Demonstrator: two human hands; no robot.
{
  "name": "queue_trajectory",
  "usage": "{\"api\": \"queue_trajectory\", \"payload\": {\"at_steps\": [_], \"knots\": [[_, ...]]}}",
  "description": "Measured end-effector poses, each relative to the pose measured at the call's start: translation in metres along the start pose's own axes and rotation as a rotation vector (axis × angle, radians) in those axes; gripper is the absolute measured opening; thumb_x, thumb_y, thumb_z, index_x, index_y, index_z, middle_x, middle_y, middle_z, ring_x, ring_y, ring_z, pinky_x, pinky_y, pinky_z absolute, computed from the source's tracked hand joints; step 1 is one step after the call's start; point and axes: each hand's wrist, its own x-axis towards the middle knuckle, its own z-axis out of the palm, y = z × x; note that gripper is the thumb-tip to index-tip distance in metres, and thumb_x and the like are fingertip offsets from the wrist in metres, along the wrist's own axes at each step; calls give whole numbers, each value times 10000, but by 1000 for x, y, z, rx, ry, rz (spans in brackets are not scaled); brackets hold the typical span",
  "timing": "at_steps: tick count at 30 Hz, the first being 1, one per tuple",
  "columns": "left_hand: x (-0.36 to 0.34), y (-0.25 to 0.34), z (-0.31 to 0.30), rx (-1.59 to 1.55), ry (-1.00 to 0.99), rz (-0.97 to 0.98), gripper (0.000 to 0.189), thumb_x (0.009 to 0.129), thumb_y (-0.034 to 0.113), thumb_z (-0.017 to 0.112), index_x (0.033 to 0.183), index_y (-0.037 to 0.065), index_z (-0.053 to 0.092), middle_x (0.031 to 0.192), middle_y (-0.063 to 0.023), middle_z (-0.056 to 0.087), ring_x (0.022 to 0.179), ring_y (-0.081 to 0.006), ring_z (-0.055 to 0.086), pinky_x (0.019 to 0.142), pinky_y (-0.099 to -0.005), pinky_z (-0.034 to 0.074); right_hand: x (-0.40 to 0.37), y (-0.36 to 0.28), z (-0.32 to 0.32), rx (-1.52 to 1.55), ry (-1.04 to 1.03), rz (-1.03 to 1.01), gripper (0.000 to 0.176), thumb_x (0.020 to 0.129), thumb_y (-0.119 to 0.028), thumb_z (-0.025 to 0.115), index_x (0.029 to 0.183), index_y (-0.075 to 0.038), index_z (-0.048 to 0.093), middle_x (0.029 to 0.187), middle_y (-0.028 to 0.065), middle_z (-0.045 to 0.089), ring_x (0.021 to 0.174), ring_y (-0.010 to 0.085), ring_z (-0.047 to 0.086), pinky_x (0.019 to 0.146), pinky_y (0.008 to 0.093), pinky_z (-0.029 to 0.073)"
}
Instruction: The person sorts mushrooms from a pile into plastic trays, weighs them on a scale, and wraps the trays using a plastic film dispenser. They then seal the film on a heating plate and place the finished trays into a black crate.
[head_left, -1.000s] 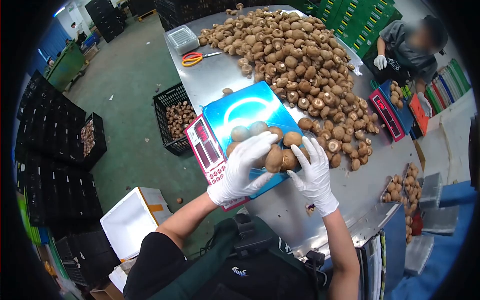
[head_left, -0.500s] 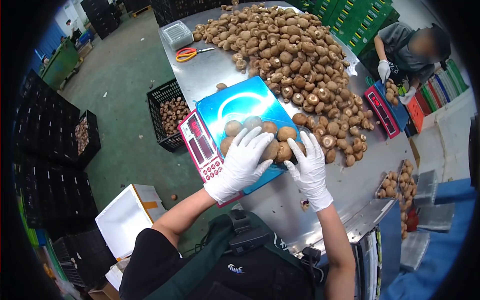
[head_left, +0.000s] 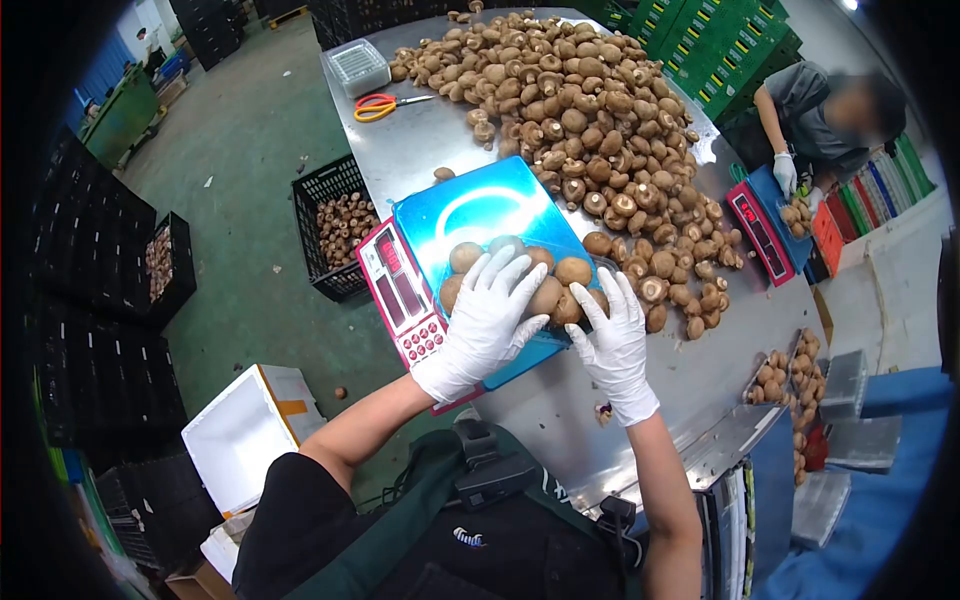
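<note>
A group of brown shiitake mushrooms (head_left: 546, 296) sits on the blue plate of a weighing scale (head_left: 480, 208), seemingly in a clear tray whose sides are mostly hidden. My left hand (head_left: 485, 325), in a white glove, lies across the mushrooms at the left with its fingers stretched and spread. At their right end my right hand (head_left: 615, 345), gloved too, touches the mushrooms, fingers extended and thumb apart. Both hands are open. The scale's red display (head_left: 388, 252) is lit at its left side. A large heap of mushrooms (head_left: 590, 110) spreads behind the scale.
Orange-handled scissors (head_left: 376, 107) and clear plastic trays (head_left: 358, 68) lie on the metal table (head_left: 420, 145). A black crate (head_left: 330, 280) with mushrooms stands on the floor at left. Across the table, a co-worker's gloved hand (head_left: 785, 175) is near another scale (head_left: 760, 230). Filled trays (head_left: 772, 375) stand at right.
My hands hold nearly the same pose over the mushrooms. The co-worker's hand and mushrooms have shifted slightly at the other scale, and the view has moved a little.
</note>
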Motion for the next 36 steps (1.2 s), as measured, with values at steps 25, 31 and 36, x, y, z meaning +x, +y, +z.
{"api": "queue_trajectory", "payload": {"at_steps": [25, 31, 36], "knots": [[-2, -5, -5, -13, -48, -36, 521, 737, 243, 694, 1207, 82, 538, 1136, -81, 567, 1024, -258, 519, 888, -394, 392, -4, 7, -9, 258, 67, 114, 470, 802, -186, 656, 1228, -38, 522, 1330, 177, 430, 1245, 350, 388, 1036, 430, 315], [0, -36, -39, 7, 111, -101, 421, 766, 193, 667, 1153, 65, 562, 1117, -114, 584, 1001, -302, 549, 892, -408, 410, -16, 17, -9, 286, 150, 236, 404, 832, -146, 634, 1206, -35, 531, 1277, 156, 478, 1129, 272, 503, 964, 377, 399], [-25, -92, -38, -19, 144, -498, 268, 877, 219, 579, 1109, 86, 567, 892, -97, 613, 802, -237, 610, 718, -324, 484, -25, 37, -1, 641, -15, 697, 260, 881, -132, 592, 1114, -19, 571, 905, 48, 614, 691, 108, 556, 646, 254, 474]]}}
